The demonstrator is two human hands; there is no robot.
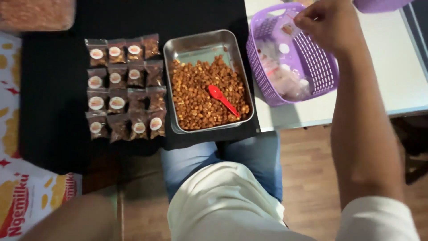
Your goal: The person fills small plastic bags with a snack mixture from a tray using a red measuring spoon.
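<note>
- Nearest the camera, a cream shirt and blue jeans fill the lower middle, just below the steel tray, which serves as the landmark for all that follows.
- Roasted brown nuts are heaped in the near part of the tray; its far end is bare metal. A red plastic spoon lies on the nuts, bowl toward the tray's middle, handle slanting to the near right corner.
- Left of the tray, small filled packets with round white labels are laid in tidy rows on a black cloth, touching one another.
- Right of the tray, a lilac plastic basket stands on a white table, holding empty clear pouches.
- The right hand is held over the basket's far rim, fingers drawn narrow in a pinch on what looks like a small labelled pouch — the contact itself is too small to be sure of.
- The left hand is not seen; only a blurred forearm shows, well to the near left of the tray.
- Judged from this, a single pouch is best lifted by one corner, so that its neighbours are not dragged out — and kept label-up for filling.
</note>
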